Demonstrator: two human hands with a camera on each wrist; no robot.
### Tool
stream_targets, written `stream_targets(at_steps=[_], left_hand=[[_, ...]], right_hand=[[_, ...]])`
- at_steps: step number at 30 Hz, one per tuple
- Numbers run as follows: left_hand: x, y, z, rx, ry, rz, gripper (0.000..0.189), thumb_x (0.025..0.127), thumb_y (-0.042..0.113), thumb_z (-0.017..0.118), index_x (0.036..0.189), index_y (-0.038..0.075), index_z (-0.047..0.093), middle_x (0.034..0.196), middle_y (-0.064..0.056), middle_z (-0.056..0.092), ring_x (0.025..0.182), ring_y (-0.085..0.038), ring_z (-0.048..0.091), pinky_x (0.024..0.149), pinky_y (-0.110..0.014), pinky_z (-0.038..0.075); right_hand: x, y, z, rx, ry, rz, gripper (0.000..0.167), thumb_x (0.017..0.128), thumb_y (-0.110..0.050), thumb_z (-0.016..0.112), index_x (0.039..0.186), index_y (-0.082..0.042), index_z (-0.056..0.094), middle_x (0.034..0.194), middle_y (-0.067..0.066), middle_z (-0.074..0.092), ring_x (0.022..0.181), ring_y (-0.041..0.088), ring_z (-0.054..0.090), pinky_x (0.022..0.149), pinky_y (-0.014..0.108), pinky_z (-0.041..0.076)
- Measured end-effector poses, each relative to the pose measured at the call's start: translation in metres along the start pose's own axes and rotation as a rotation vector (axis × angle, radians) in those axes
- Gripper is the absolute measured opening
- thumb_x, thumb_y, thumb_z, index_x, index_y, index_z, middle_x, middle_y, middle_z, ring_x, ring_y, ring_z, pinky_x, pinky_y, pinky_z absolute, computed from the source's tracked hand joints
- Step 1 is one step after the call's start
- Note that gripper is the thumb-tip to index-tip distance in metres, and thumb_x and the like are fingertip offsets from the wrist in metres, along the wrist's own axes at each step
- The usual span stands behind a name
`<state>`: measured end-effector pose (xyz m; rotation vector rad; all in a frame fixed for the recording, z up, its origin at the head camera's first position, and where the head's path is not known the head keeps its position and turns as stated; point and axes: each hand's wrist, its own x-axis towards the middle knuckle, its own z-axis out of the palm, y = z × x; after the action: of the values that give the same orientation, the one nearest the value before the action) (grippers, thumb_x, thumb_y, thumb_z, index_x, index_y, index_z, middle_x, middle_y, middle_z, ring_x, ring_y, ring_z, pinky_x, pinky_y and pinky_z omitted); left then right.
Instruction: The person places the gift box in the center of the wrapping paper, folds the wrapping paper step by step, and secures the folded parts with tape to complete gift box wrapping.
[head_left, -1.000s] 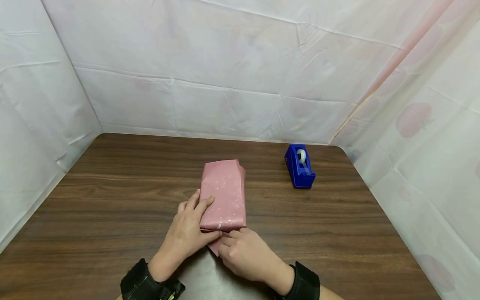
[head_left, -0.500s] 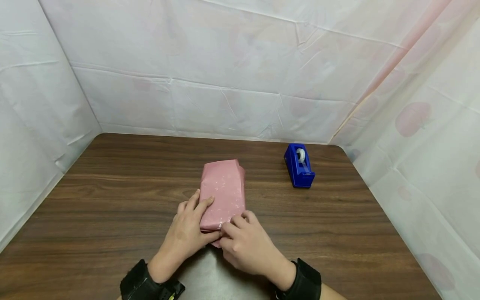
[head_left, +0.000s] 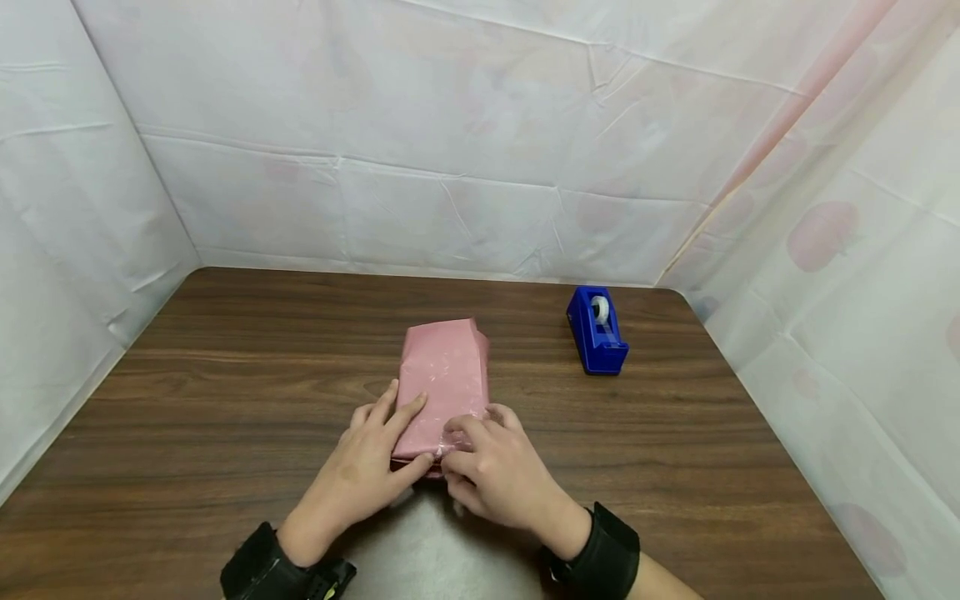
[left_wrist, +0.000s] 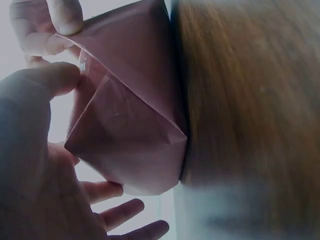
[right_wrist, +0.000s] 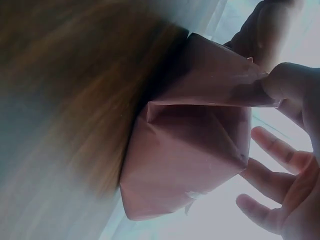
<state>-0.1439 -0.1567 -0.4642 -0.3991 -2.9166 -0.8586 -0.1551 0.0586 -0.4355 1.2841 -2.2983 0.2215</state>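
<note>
A box-shaped package in shiny pink wrapping paper [head_left: 442,379] lies on the table. On its left side rests my left hand [head_left: 367,467], fingers spread over the top and thumb at the near edge. My right hand [head_left: 491,471] is at the near right corner, thumb and index finger pinching the tip of a paper flap [right_wrist: 215,82]. In the left wrist view, this flap [left_wrist: 135,60] slants up across the package end, over a folded-in triangle of paper [left_wrist: 125,125]. The right wrist view shows an opening under the raised flap.
A blue tape dispenser [head_left: 597,333] with a white roll stands at the back right of the brown wooden table [head_left: 262,358]. White sheeting [head_left: 450,125] hangs behind the table and along both sides.
My right hand has moved up from below the package's near end to its top edge, lifting the flap with it. The left hand has stayed at the left side, its thumb shifting slightly.
</note>
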Motion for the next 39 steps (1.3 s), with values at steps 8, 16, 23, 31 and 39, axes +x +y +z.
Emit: stream_targets(at_steps=[8, 16, 23, 31, 39], left_hand=[[-0.002, 0.0, -0.001, 0.022, -0.038, 0.01, 0.093, 0.069, 0.049, 0.074, 0.15, 0.034, 0.031, 0.16, -0.013, 0.021, 0.13, -0.033, 0.04, 0.091, -0.056, 0.044], [0.0, 0.004, 0.005, 0.026, 0.014, 0.005, 0.091, 0.07, 0.058, 0.077, 0.147, 0.03, 0.039, 0.158, -0.016, 0.025, 0.126, -0.035, 0.044, 0.091, -0.055, 0.045], [0.001, 0.005, 0.004, 0.063, 0.002, -0.014, 0.086, 0.075, 0.057, 0.074, 0.148, 0.031, 0.037, 0.158, -0.014, 0.025, 0.127, -0.035, 0.045, 0.092, -0.055, 0.044], [0.001, 0.005, 0.005, 0.074, 0.002, -0.024, 0.085, 0.075, 0.06, 0.072, 0.147, 0.031, 0.038, 0.158, -0.013, 0.026, 0.127, -0.034, 0.045, 0.095, -0.054, 0.043], [0.001, 0.001, 0.005, 0.017, 0.055, -0.008, 0.084, 0.073, 0.075, 0.062, 0.144, 0.032, 0.044, 0.157, -0.012, 0.03, 0.123, -0.031, 0.048, 0.09, -0.052, 0.046]], right_hand=[[0.002, 0.005, 0.003, -0.028, 0.059, 0.009, 0.006, 0.074, -0.026, 0.075, 0.075, -0.026, 0.069, 0.094, 0.0, 0.06, 0.075, 0.008, 0.062, 0.088, 0.048, 0.048], [0.003, 0.007, 0.005, -0.011, 0.069, 0.062, 0.006, 0.075, -0.03, 0.078, 0.078, -0.028, 0.073, 0.092, -0.001, 0.058, 0.069, 0.007, 0.06, 0.083, 0.039, 0.046], [0.002, 0.008, 0.003, 0.066, -0.025, 0.16, 0.023, 0.076, -0.04, 0.078, 0.092, -0.026, 0.069, 0.103, -0.001, 0.06, 0.081, 0.01, 0.063, 0.086, 0.039, 0.042], [-0.002, 0.009, 0.003, 0.083, -0.185, 0.259, 0.049, 0.071, -0.047, 0.081, 0.113, -0.026, 0.064, 0.113, -0.007, 0.06, 0.101, 0.016, 0.053, 0.087, 0.042, 0.041], [-0.002, 0.012, 0.003, 0.093, -0.146, 0.283, 0.037, 0.077, -0.05, 0.075, 0.109, -0.032, 0.068, 0.11, -0.011, 0.064, 0.1, 0.014, 0.055, 0.087, 0.047, 0.04]])
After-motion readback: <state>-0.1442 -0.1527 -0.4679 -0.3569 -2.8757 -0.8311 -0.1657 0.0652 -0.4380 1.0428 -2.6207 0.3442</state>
